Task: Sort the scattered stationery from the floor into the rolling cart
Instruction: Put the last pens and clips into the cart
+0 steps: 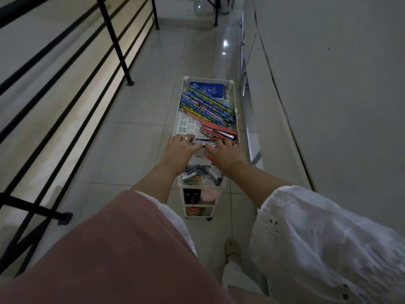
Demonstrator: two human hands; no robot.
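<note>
so the cart [208,78] is a skinny white one standing on the tile floor [131,139], and both hands are over the middle of its top tray. The left hand [182,148] has its thumb and fingers [185,138] pinched on either side of a small white and silver thing [205,141]; can't make out what it is, too small and half covered. The right hand [225,151] has its fingers [219,144] on the other end of that same thing, but honestly I can't tell if they're gripping it or only touching. Just past the right fingers lies a red stapler [219,131], nearly touching them. Further out from the fingers there's a big bunch of patterned pencils [206,106] laid slantwise, and beyond those a blue notebook [210,89] at the far end of the tray. Back behind the fingers, under the wrists, sits a red and white box [200,160], and closer still a jumble of little staplers [206,172]. A black railing [114,40] runs well off to the left of the left fingers
</note>
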